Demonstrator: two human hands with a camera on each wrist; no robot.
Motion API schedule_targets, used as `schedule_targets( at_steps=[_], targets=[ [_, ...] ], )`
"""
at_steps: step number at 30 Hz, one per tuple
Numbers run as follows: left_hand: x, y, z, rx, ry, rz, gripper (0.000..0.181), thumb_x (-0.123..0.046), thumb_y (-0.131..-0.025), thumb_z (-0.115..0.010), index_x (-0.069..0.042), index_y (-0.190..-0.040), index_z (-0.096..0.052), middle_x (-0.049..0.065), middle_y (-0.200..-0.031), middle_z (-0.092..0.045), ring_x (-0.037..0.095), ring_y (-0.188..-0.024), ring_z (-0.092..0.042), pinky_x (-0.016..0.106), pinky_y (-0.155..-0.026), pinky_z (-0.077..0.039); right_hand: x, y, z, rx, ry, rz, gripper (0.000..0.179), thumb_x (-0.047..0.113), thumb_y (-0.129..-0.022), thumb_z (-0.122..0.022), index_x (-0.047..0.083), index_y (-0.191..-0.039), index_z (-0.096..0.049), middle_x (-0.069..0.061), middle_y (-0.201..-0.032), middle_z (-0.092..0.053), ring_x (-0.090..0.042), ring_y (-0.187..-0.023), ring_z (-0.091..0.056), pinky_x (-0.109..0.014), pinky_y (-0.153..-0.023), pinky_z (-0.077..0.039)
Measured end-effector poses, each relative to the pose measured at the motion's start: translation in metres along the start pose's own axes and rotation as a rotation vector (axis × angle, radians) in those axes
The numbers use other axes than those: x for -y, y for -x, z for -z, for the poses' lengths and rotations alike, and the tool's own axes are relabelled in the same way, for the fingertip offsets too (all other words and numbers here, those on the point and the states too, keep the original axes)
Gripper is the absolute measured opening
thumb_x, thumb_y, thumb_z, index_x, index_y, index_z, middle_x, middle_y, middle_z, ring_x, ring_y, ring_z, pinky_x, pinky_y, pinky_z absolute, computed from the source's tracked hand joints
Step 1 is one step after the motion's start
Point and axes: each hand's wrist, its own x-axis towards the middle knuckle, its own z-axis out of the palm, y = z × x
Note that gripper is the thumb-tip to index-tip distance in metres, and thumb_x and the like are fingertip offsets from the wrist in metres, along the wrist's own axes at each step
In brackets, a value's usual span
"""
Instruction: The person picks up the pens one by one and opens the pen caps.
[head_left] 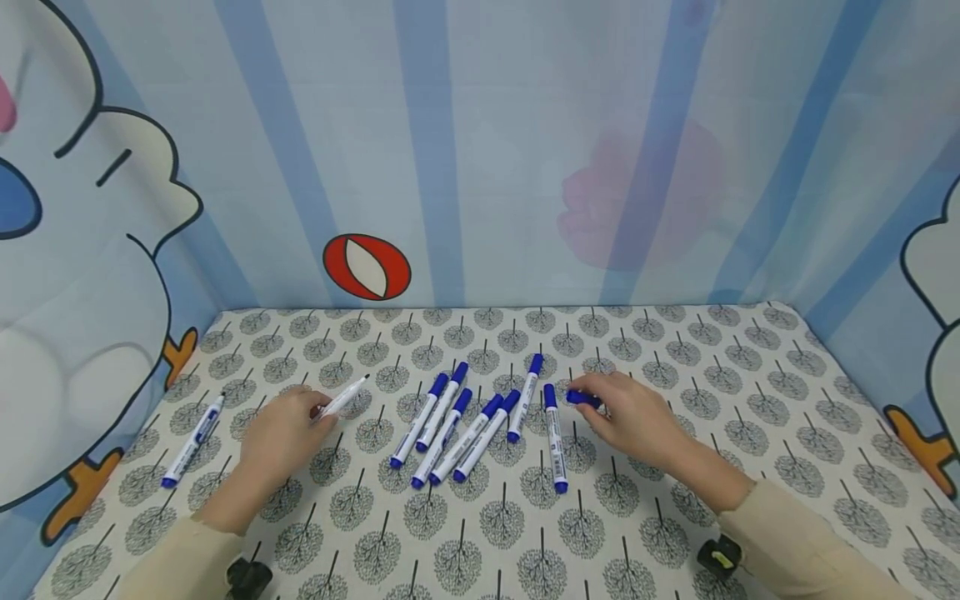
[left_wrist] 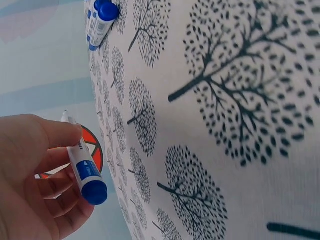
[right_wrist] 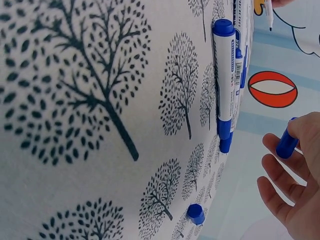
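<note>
My left hand pinches a white marker between thumb and fingers. Its cap is off, and the bare tip points up and to the right. In the left wrist view the marker's blue end plug faces the camera. Over on the right, my right hand holds a blue marker cap by thumb and index finger, the other fingers loosely bent. A capped marker lies just left of that hand. Another loose blue cap rests on the cloth in the right wrist view.
Several capped blue markers lie in a slanted group at the middle of the table. An uncapped marker lies alone at the far left. A tree-print cloth covers the table, and a printed curtain hangs behind it.
</note>
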Motion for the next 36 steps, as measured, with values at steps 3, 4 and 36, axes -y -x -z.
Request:
schedule_targets(
  at_steps=[3, 4, 36],
  targets=[
    [0.004, 0.001, 0.003, 0.001, 0.002, 0.017, 0.028, -0.020, -0.082, -0.065, -0.004, -0.104, -0.066, 0.012, -0.094, -0.063, 0.013, -0.053, -0.049, 0.027, -0.039, -0.037, -0.001, 0.001, 0.000, -0.001, 0.004, -0.001, 0.026, 0.016, -0.082, -0.067, 0.014, -0.108, -0.063, -0.002, -0.098, -0.068, -0.012, -0.072, -0.058, -0.018, -0.054, -0.043],
    [0.006, 0.001, 0.003, 0.003, 0.002, 0.022, 0.028, -0.020, -0.082, -0.065, -0.004, -0.105, -0.066, 0.012, -0.093, -0.063, 0.013, -0.052, -0.048, 0.027, -0.039, -0.037, -0.001, 0.001, 0.000, 0.000, 0.004, -0.002, 0.026, 0.016, -0.082, -0.067, 0.014, -0.108, -0.063, -0.002, -0.098, -0.068, -0.012, -0.072, -0.058, -0.018, -0.054, -0.043],
    [0.077, 0.014, 0.022, 0.081, -0.034, 0.331, 0.030, -0.023, -0.084, -0.060, 0.003, -0.100, -0.058, 0.011, -0.071, -0.060, 0.019, -0.049, -0.050, 0.031, -0.038, -0.039, -0.002, 0.003, -0.001, 0.031, -0.017, -0.035, 0.026, 0.016, -0.082, -0.067, 0.014, -0.107, -0.063, -0.003, -0.094, -0.067, -0.006, -0.063, -0.050, -0.015, -0.048, -0.038]
  ],
)
